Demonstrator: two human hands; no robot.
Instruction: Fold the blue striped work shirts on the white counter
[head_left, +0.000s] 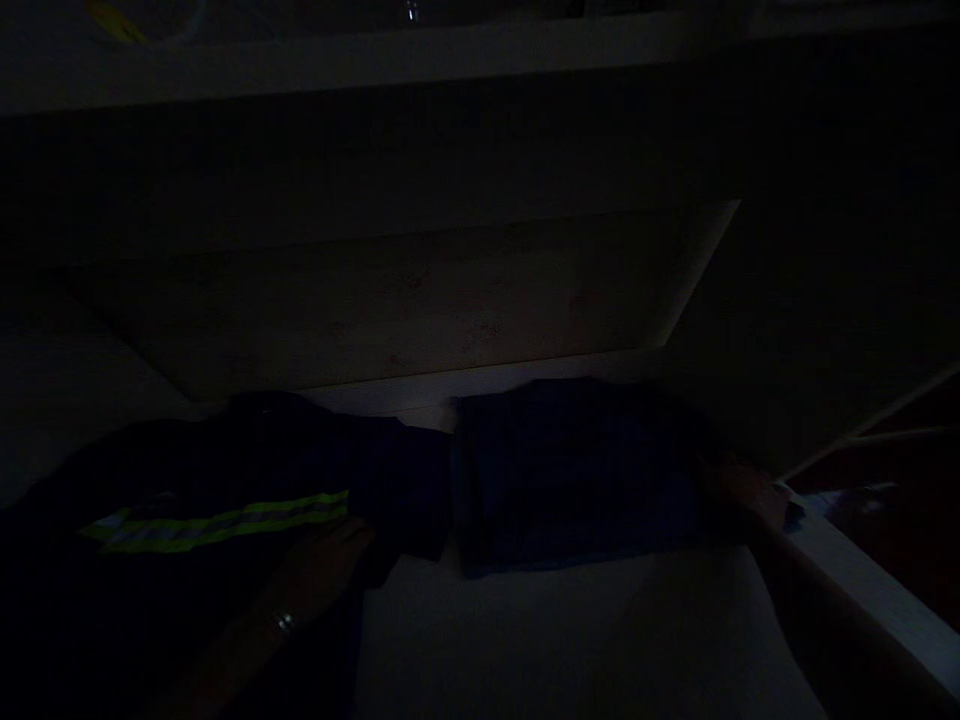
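The picture is very dark. My left hand (322,565), with a shiny band at the wrist, lies on a dark blue garment (292,460) at the left. Its fingers look laid flat on the cloth. A yellow-green and grey reflective stripe (225,522) runs across this garment. To the right, a folded dark blue garment (577,480) lies on a pale surface (555,640). At that garment's right end, my right hand (742,490) touches the cloth. Shadow hides its fingers, so whether they grip is unclear.
Behind the clothes rises a pale, stained back panel (480,300). A side panel (810,300) stands at the right. Overhead, a shelf edge (360,70) crosses the view, with a yellow object (116,20) above it. Reddish floor (907,510) shows beyond the right edge.
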